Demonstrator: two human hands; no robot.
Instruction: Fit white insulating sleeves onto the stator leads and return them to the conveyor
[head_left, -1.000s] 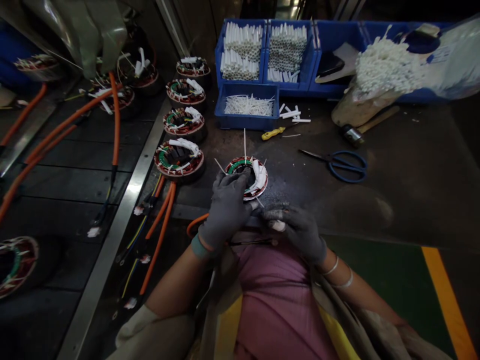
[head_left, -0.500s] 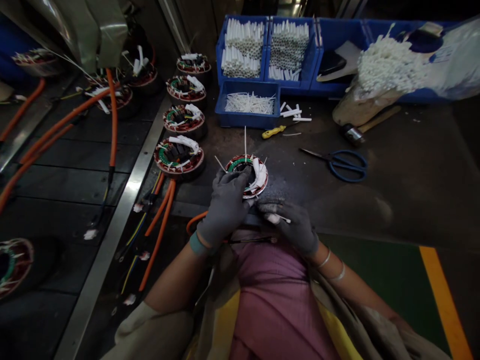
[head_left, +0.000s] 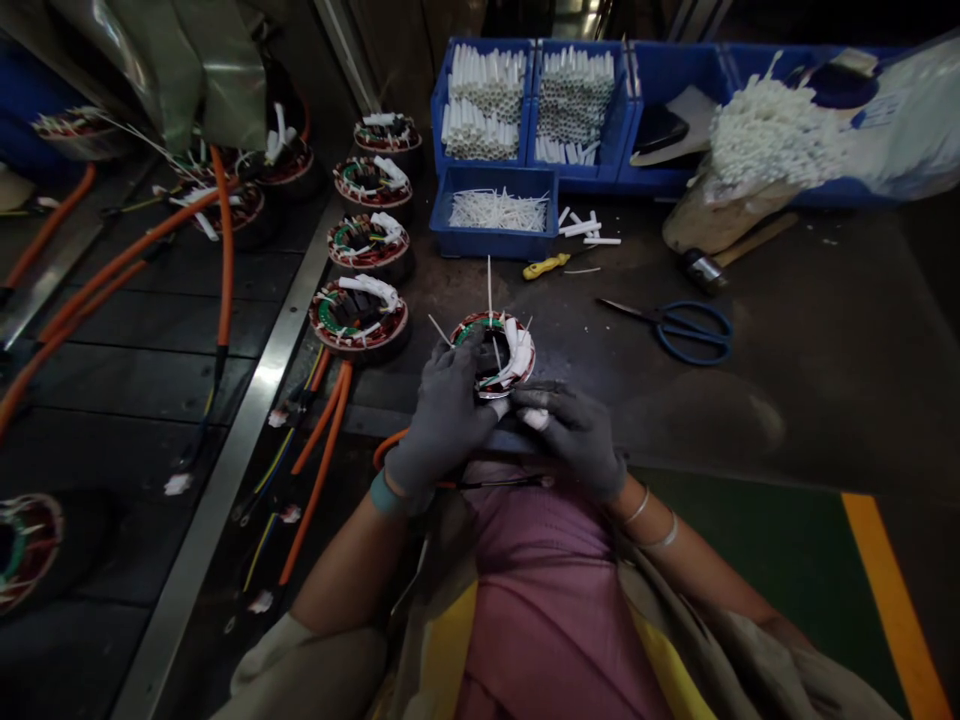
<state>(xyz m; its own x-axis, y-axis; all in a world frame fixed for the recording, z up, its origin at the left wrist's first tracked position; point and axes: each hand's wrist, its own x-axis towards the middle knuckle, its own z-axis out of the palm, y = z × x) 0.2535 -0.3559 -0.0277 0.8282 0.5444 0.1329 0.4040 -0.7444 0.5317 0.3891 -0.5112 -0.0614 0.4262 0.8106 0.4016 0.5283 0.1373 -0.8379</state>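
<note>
Left hand (head_left: pixel 442 420) wraps the stator (head_left: pixel 499 352), right hand (head_left: pixel 571 435) pinches a white tube (head_left: pixel 535 419), more stators (head_left: pixel 358 315) just beside, scissors (head_left: pixel 694 333) off to the right.

This is a factory workshop for motor winding: wound motor stators (head_left: pixel 358 315) with orange leads (head_left: pixel 320 470) stand left, and blue plastic bins (head_left: pixel 491 243) of white sleeves (head_left: pixel 487 110) sit far.

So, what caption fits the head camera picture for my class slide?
Gray-gloved left hand holds a wound motor stator while the right hand pinches a white sleeve.
</note>
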